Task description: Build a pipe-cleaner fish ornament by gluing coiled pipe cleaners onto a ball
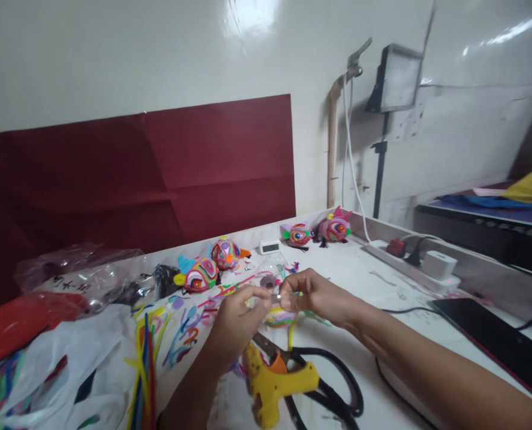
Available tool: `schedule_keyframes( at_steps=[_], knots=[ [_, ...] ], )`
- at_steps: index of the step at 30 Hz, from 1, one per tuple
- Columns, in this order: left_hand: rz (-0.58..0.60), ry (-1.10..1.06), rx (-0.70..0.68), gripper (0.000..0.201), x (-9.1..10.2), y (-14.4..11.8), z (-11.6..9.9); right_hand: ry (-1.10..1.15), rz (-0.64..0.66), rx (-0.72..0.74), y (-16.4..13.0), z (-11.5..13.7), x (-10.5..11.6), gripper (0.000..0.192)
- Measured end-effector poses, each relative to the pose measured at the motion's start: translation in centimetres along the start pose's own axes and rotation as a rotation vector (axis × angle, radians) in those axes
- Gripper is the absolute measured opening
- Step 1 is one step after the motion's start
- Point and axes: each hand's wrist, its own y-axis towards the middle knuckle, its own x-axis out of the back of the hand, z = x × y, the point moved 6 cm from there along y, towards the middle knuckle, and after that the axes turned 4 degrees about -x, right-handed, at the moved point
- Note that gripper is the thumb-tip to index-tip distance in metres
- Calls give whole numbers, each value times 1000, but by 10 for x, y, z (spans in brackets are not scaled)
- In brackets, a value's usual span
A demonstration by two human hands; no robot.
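Note:
My left hand [243, 316] and my right hand [306, 292] meet over the middle of the table, fingertips pinched almost together. A small pale piece [275, 297] shows between them, too small and blurred to name. Just below the fingers lies a rounded, colourful striped piece [280, 318], partly hidden by my hands. Nearer to me, a yellow glue gun [284, 385] rests beside black-handled scissors [353, 382], whose blades run partly under it. Cut bits of coloured pipe cleaner [187, 331] are scattered left of my left hand.
Several decorated fish-like ornaments, such as a pink one [335, 227] and a striped one [199, 275], line the table's back. A small digital clock [270, 246] stands between them. Right are a power strip [427, 278] and phone [485, 334]; left, plastic bags [91, 340] and long pipe cleaners [147, 364].

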Motion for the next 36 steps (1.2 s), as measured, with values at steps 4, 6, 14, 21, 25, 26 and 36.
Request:
schedule_keyframes(
  at_steps=[4,6,14,21,25,26,36],
  knots=[
    [143,65,27,19,-4,-2,-1,-136,-22,42,-5,8,-3,7],
    [209,58,60,19,-8,-4,0,-156,-31,45,-6,11,-4,4],
    [217,23,110,21,-14,-10,0,-210,-23,60,-7,13,-7,2],
    [84,-8,158,17,-13,-5,3,-179,15,73,-2,7,-5,17],
    [32,4,152,15,-12,-4,5,-119,53,71,2,2,-4,25],
    [20,6,142,14,-12,-4,4,-102,63,65,2,2,-3,27],
    [48,39,123,20,-8,-7,-1,59,95,-5,4,2,1,32]
  ],
)
